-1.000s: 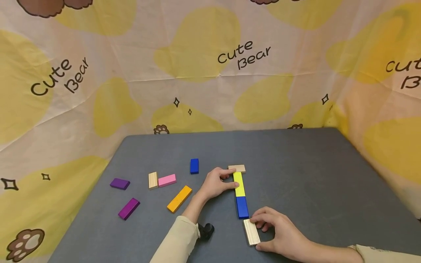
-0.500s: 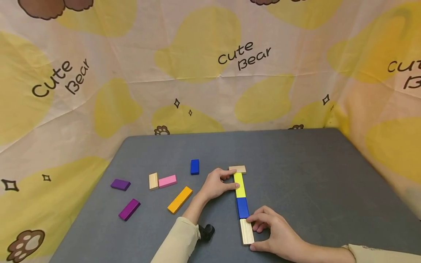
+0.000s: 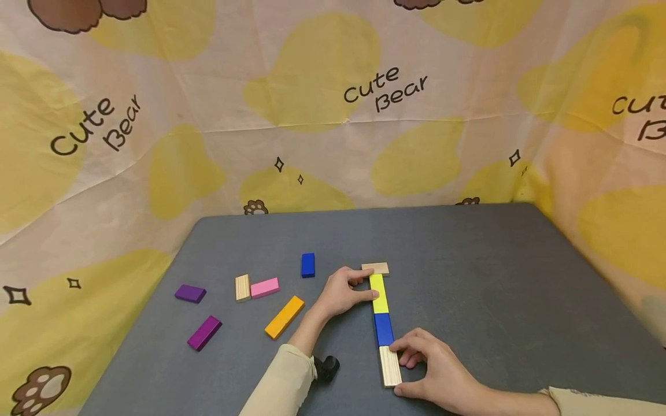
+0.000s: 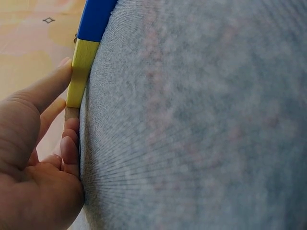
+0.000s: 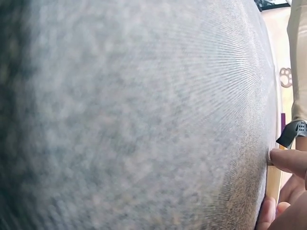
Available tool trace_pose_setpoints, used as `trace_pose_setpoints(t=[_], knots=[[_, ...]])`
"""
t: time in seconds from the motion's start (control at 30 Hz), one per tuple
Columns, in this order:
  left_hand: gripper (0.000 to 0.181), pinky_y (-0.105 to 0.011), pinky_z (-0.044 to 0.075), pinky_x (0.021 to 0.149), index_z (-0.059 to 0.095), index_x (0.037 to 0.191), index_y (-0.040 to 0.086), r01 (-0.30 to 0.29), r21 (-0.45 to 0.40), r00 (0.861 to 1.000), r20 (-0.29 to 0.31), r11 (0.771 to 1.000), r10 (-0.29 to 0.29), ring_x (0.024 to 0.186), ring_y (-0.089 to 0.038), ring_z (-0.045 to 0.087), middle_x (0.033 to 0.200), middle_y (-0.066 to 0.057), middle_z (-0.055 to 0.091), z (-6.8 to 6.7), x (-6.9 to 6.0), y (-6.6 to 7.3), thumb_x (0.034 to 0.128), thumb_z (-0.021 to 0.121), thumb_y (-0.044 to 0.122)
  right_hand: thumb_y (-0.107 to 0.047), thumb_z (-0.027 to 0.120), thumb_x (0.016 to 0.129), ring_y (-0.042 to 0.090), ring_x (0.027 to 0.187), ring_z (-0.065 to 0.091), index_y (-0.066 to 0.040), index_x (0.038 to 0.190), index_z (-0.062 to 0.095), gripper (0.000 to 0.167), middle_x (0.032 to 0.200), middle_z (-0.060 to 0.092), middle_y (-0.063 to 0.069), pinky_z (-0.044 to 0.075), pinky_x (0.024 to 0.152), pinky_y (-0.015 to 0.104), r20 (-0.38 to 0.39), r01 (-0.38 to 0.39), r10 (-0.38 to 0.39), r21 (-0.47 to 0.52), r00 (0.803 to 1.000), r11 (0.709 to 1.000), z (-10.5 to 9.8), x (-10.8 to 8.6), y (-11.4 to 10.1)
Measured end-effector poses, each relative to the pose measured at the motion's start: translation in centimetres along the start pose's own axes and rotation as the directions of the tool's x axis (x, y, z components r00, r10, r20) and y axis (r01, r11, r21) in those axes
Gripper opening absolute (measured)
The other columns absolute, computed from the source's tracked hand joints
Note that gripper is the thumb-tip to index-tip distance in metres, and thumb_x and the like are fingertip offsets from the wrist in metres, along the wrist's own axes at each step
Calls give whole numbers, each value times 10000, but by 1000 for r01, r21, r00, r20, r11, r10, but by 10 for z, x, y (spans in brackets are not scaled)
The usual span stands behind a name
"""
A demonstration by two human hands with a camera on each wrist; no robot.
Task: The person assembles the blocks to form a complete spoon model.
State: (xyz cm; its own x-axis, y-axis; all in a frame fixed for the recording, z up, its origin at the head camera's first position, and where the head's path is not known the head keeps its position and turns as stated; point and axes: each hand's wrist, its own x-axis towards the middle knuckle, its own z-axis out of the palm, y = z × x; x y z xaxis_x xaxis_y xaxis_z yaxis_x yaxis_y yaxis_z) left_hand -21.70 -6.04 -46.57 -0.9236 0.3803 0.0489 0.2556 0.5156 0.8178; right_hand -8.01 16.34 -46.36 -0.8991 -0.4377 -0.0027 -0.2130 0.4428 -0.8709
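Observation:
A row of blocks lies flat on the table in the head view. At its far end sits a crosswise wooden block (image 3: 381,268), followed by a yellow block (image 3: 380,297), a blue block (image 3: 384,329) and a near wooden block (image 3: 390,367). My left hand (image 3: 340,293) holds the yellow block, thumb on its side and index finger at its far end, where it meets the crosswise block. My right hand (image 3: 439,367) pinches the near wooden block by its two ends. In the right wrist view, that wooden block (image 5: 273,184) shows between thumb and fingers.
To the left lie loose blocks: a blue one (image 3: 308,265), a pink one (image 3: 265,288), a wooden one (image 3: 242,288), an orange one (image 3: 284,318) and two purple ones, one farther (image 3: 190,293), one nearer (image 3: 204,333). A black wrist device (image 3: 326,368) sits at my left cuff.
My right hand has slid the near wooden block left and into line, so its far end now meets the blue block. The left hand has stayed in place.

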Motion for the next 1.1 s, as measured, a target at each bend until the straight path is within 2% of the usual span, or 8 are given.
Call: trace_pose_setpoints(t=[0.2, 0.7, 0.83, 0.97, 1.1], knots=[[531, -368, 416, 798, 668, 1305, 191, 3, 11, 1000, -6, 1000, -3, 911, -191, 498, 983, -8, 568, -1, -1, 0, 815, 825, 323, -262, 924, 680, 119, 828, 578, -158, 1122, 649, 531, 1007, 557, 7, 518, 738, 256, 5, 40, -40, 22, 999, 999, 0, 0, 1], [521, -353, 418, 784, 674, 1296, 208, 8, 17, 1000, -6, 1000, -8, 885, -168, 485, 961, 17, 561, 3, -2, -4, 812, 827, 325, -265, 916, 692, 124, 834, 567, -140, 1135, 642, 536, 1005, 552, 28, 507, 743, 253, 15, 38, -39, 47, 999, 998, 2, -4, 1], [524, -354, 418, 786, 673, 1297, 209, 3, 17, 1000, -6, 1000, -3, 888, -171, 486, 966, 13, 564, 4, -2, -1, 811, 827, 329, -286, 912, 695, 159, 863, 564, -118, 1156, 643, 560, 1029, 550, 53, 504, 749, 250, 27, -52, 49, 107, 998, 993, -3, -5, 0], [526, -358, 415, 789, 672, 1299, 206, -1, 13, 1000, -5, 1000, 1, 895, -176, 484, 971, 7, 566, 4, -2, -1, 812, 826, 330, -309, 906, 699, 217, 914, 553, -55, 1207, 620, 636, 1103, 548, 79, 509, 759, 256, 25, -173, 172, 183, 985, 968, -7, -7, -4], [529, -362, 414, 794, 668, 1304, 214, 8, 13, 1000, -7, 1000, -8, 900, -178, 484, 974, 10, 564, 3, -2, 1, 812, 825, 334, -284, 901, 712, 245, 994, 537, -24, 1286, 580, 707, 1225, 534, 101, 509, 778, 282, -8, -222, 229, 214, 973, 951, -11, -5, -10]])
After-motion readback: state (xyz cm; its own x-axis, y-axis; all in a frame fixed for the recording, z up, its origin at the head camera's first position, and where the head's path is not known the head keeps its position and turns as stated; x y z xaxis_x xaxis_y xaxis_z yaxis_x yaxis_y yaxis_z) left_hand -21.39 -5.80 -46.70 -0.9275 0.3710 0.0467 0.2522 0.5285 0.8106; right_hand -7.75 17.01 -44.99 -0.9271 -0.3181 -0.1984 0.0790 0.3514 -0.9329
